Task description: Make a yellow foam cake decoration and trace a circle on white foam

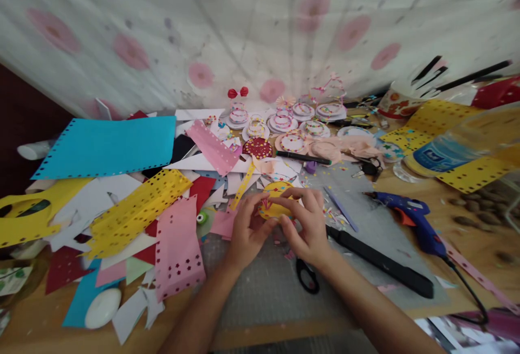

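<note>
Forearms (205, 310): both of yours reach in over the grey cutting mat (260, 300).
Left hand (248, 229): your fingers curl at the left side of the yellow disc (277, 186); whether they grip it, I cannot tell.
Right hand (306, 224): your thumb and forefinger point toward the left hand's, fingers bent; its grip is unclear too.
Disc's place: between your 2 hands, partly hidden by fingers.
Scissors (307, 277): 1 black handle loop shows near your right wrist.
Glue gun (414, 218): blue, well to your right.
</note>
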`<state>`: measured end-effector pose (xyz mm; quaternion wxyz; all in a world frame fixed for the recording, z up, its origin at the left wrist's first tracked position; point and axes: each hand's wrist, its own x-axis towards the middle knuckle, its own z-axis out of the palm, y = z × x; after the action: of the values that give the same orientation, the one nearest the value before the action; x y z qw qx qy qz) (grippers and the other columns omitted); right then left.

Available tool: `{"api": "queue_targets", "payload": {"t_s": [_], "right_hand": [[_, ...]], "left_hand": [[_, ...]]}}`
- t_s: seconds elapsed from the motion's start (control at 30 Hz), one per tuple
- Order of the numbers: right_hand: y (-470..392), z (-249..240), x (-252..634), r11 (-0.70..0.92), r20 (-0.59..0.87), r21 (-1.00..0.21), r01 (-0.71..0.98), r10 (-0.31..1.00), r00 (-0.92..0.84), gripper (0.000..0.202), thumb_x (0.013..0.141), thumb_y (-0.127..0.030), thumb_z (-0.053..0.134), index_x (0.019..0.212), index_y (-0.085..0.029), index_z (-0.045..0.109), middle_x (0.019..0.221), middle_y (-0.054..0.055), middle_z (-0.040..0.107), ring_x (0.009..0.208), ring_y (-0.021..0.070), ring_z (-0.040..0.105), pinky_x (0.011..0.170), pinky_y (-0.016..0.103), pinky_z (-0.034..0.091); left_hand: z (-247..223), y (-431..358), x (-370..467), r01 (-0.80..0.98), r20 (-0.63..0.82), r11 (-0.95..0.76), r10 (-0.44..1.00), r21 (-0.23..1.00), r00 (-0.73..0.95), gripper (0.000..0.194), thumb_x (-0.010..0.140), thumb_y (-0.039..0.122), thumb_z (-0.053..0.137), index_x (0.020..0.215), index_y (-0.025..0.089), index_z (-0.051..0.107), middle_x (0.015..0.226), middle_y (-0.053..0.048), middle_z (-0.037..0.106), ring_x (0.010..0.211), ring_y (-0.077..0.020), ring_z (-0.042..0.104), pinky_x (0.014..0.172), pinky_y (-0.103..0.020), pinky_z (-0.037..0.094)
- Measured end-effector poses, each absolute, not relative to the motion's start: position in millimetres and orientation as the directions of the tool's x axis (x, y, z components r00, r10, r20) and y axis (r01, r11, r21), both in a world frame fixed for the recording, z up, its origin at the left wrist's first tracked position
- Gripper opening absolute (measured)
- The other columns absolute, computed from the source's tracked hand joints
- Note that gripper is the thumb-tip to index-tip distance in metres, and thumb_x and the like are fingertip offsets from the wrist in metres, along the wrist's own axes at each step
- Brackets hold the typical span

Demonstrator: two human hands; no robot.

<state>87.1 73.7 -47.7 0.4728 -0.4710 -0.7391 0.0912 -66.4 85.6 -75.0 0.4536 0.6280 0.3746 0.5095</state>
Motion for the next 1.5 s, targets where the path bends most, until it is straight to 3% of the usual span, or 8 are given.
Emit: {"api": "queue_targets", "payload": {"t_s": [0.27, 0.43, 1.07, 1.5], "right_hand": [[75.3, -48.0, 87.6, 0.567, 0.611, -0.603, 0.561, 0.78, -0.133, 0.034, 0.091, -0.022, 0.045, 0.118, -0.028, 0.065, 0.103, 0.006, 0.056, 0.098, 0.0231, 0.048, 0.084, 0.042, 0.034], [74.8, -47.8, 87.9, 0.552, 0.608, -0.612, 0.566, 0.786, -0.11, 0.035, 0.091, -0.023, 0.045, 0.119, -0.029, 0.064, 0.102, 0.006, 0.057, 0.096, 0.0229, 0.05, 0.082, 0.042, 0.035], [76.1, -45.9, 88.8, 0.515, 0.596, -0.637, 0.573, 0.801, -0.057, 0.027, 0.09, -0.026, 0.046, 0.104, -0.024, 0.069, 0.098, 0.006, 0.058, 0.092, 0.023, 0.05, 0.079, 0.042, 0.036], [76.6, -47.1, 89.4, 0.546, 0.629, -0.602, 0.582, 0.774, -0.075, 0.033, 0.09, -0.024, 0.046, 0.109, -0.03, 0.071, 0.096, 0.005, 0.059, 0.092, 0.0225, 0.051, 0.08, 0.042, 0.037]], "left_hand": [[-79.6, 86.5, -63.7, -0.125, 0.292, -0.269, 0.926, 0.955, 0.241, 0.049, 0.083, 0.041, 0.068, 0.126, 0.028, 0.049, 0.123, -0.009, 0.056, 0.112, -0.0246, 0.058, 0.092, -0.04, 0.052], [-76.1, 87.2, -62.0, -0.176, 0.277, -0.24, 0.933, 0.955, 0.232, 0.042, 0.081, 0.038, 0.07, 0.118, 0.028, 0.052, 0.116, -0.007, 0.057, 0.109, -0.0243, 0.06, 0.09, -0.041, 0.053], [-71.8, 88.8, -62.5, -0.176, 0.295, -0.261, 0.934, 0.949, 0.202, 0.038, 0.079, 0.034, 0.072, 0.113, 0.026, 0.056, 0.112, -0.006, 0.056, 0.104, -0.0218, 0.06, 0.089, -0.037, 0.053], [-73.2, 88.1, -63.0, -0.168, 0.293, -0.259, 0.927, 0.951, 0.232, 0.041, 0.079, 0.036, 0.072, 0.114, 0.027, 0.055, 0.114, -0.006, 0.055, 0.106, -0.0239, 0.061, 0.087, -0.04, 0.055]]}}
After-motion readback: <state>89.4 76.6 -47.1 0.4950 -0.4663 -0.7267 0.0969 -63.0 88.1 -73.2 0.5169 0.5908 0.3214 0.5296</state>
